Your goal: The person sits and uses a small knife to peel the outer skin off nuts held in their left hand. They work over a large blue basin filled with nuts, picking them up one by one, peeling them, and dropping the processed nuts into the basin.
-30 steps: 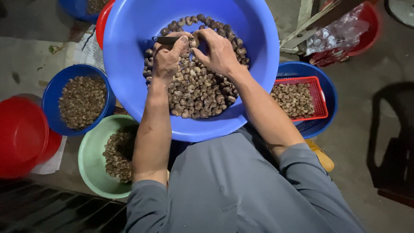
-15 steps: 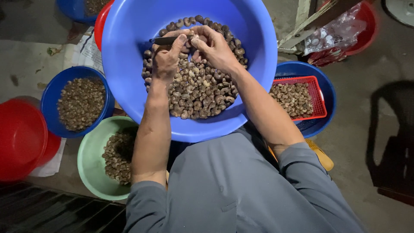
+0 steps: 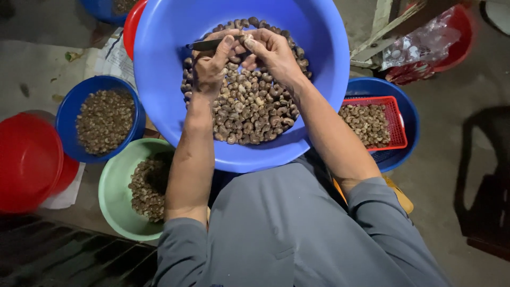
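The left hand (image 3: 210, 66) is closed around a slim dark tool with a straight handle (image 3: 204, 45), whose end juts out to the left past the knuckles; the right hand (image 3: 271, 50) pinches one small brown curved nut (image 3: 245, 38) between thumb and fingertips, held just above the heap of like nuts (image 3: 249, 106) in the big round blue plastic basin (image 3: 159, 95) on the lap; the two hands meet tip to tip over the far side of the heap.

The nut looks light, hard and brittle, with a rough skin that should not slip much; I judge it best taken across its two flat faces, thumb on one and fingertips on the other, leaving the curved edge free for the tool; squeezing hard might crack it.

Against the frame half a second ago, the hands sit at much the same spot over the basin; the fingertips seem drawn a little closer together, and the tool's handle lies nearly level as before; the small blue bowl of nuts (image 3: 71, 114), the pale green bowl (image 3: 114, 191) and the red mesh tray (image 3: 396, 122) have not shifted.
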